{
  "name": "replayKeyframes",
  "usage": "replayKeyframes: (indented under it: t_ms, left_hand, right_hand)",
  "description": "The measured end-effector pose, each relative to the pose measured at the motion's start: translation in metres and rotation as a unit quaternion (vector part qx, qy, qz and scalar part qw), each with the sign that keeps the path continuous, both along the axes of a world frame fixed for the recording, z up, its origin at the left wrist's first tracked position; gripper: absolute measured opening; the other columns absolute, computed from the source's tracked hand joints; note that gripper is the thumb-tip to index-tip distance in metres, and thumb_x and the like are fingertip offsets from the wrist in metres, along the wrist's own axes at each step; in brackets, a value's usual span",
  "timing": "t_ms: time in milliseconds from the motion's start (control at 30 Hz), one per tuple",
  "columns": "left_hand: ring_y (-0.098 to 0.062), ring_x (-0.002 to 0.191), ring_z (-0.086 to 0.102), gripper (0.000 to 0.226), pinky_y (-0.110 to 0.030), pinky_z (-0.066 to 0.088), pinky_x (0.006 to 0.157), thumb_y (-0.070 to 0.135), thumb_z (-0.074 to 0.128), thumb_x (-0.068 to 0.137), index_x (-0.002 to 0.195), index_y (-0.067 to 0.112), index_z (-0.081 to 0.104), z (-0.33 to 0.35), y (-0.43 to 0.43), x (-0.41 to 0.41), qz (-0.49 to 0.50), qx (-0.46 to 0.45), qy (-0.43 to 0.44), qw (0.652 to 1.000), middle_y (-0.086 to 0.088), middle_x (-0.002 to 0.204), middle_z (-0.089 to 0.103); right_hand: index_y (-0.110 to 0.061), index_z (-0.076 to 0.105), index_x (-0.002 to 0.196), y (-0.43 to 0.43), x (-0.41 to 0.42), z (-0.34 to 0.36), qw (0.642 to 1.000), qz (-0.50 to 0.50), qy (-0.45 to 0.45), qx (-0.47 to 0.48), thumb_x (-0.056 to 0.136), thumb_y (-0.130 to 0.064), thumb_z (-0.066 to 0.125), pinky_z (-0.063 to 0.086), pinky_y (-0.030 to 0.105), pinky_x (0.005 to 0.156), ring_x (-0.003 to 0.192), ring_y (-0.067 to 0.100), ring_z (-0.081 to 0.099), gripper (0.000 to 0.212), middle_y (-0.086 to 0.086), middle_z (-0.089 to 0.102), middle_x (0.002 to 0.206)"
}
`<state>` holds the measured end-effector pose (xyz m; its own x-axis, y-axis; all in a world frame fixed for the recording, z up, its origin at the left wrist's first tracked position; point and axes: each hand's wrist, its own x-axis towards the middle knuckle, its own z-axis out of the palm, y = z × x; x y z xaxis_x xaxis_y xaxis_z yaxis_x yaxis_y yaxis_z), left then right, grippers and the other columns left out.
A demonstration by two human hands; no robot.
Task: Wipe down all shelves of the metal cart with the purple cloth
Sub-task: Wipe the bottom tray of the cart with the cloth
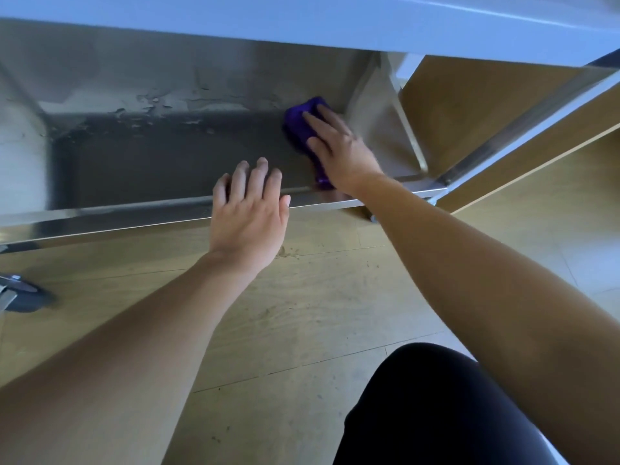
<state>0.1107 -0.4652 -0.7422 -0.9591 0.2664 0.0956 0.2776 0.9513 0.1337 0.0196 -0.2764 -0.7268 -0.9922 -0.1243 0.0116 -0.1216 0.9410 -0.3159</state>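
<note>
View of the lower shelf of the metal cart, taken from the head camera beneath the upper shelf. Step in hand, by judgement: wiping of this lower shelf at its right end, toward the far edge. Position of the purple cloth: bunched on the shelf surface near the far right corner, one tail trailing back to the front edge. Over it the right hand, fingers nearly straight and slightly spread, pressing down rather than gripping. At the middle of the front rim the left hand, spread wide with straight fingers, fingertips over the shelf surface, holding nothing; contact with the rim not certain, probably a brace for the cart. Streaks and droplet-like marks along the far edge, left of the cloth. Next move, likely: a sweep leftward along the far edge through those marks, calling for steady downward pressure, the cloth kept flat under the palm, and the left hand slid clear of the path. Left end of the shelf apparently not yet covered; top of the upper shelf hidden from here. Below the front rim, wooden floor and one caster.
</note>
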Motion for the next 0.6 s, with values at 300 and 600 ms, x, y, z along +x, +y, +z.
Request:
replayKeyframes:
  t_ms: [300, 600]
  left_hand:
    - [-0.033, 0.140, 0.030, 0.049, -0.050, 0.024, 0.114, 0.035, 0.022, 0.103, 0.142, 0.011, 0.039, 0.002, 0.010, 0.008, 0.008, 0.016, -0.013, 1.000, -0.010, 0.152, 0.036]
    - [-0.032, 0.139, 0.030, 0.048, -0.049, 0.026, 0.112, 0.036, 0.025, 0.103, 0.141, 0.012, 0.039, 0.001, 0.007, 0.009, 0.006, 0.011, -0.013, 1.000, -0.009, 0.151, 0.036]
  right_hand:
    - [-0.028, 0.027, 0.152, 0.063, 0.003, 0.001, 0.954, -0.299, -0.017, 0.011, 0.105, -0.032, 0.028, 0.017, 0.048, 0.120, 0.148, 0.034, 0.008, 0.047, 0.000, 0.016, 0.162]
    - [-0.026, 0.035, 0.150, -0.047, -0.013, -0.004, 0.998, 0.057, 0.004, 0.004, 0.104, -0.034, 0.037, 0.017, 0.043, 0.120, 0.148, 0.029, 0.018, 0.047, 0.002, 0.024, 0.160]
